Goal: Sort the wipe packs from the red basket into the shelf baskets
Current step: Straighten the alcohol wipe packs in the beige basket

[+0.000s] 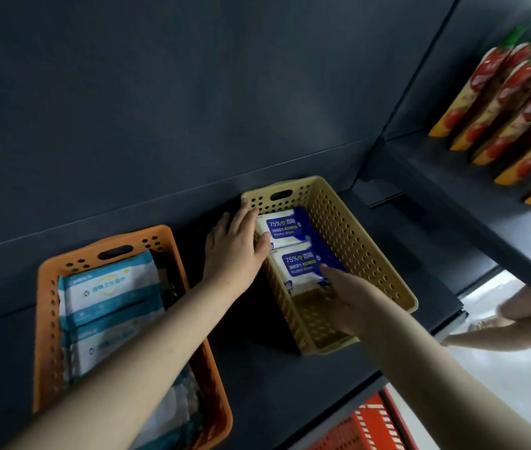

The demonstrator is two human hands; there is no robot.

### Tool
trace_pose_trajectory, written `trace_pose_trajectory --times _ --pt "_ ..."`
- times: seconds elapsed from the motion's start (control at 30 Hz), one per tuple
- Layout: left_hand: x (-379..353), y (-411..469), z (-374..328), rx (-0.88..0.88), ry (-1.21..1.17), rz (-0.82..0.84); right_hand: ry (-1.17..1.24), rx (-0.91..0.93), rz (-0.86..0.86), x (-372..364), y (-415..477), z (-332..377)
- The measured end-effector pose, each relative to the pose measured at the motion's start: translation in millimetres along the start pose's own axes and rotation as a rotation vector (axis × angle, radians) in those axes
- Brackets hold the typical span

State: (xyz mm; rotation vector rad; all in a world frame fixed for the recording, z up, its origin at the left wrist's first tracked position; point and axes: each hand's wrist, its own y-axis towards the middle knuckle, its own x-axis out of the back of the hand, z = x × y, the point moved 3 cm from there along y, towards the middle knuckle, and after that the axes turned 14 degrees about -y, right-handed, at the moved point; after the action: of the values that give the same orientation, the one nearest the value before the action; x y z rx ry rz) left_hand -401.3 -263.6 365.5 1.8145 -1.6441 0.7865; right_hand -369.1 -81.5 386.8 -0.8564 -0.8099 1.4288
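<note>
Reaching into the yellow basket, the right hand lies on the near end of the near pack, forefinger flat on top. Whether its thumb pinches the pack I cannot tell. The left hand is open, its fingers nearly straight along the basket's left wall and its thumb inside against the far pack. Both packs lie flat, one behind the other along the basket's length, which runs away from the person. The red basket sits low and right, nearer the right hand, which would likely fetch next.
</note>
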Motion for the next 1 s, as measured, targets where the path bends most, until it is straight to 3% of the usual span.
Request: trace_pose_trajectory --times 0.13,0.37,0.53,0.77,1.0 --pt "-1 0 0 0.003 -0.020 -0.001 -0.090 0.038 -0.056 -24 3 -1" --pt "-1 1 1 -0.031 -0.075 0.004 0.107 0.047 -0.114 -40 20 2" --pt "-1 1 3 -0.027 -0.088 0.010 0.069 0.014 -0.138 -44 23 9" --pt "-2 1 3 -0.022 -0.072 0.014 -0.327 0.134 -0.374 8 22 19" --pt "-3 1 3 -0.035 -0.046 -0.008 -0.721 0.163 -0.330 10 12 36"
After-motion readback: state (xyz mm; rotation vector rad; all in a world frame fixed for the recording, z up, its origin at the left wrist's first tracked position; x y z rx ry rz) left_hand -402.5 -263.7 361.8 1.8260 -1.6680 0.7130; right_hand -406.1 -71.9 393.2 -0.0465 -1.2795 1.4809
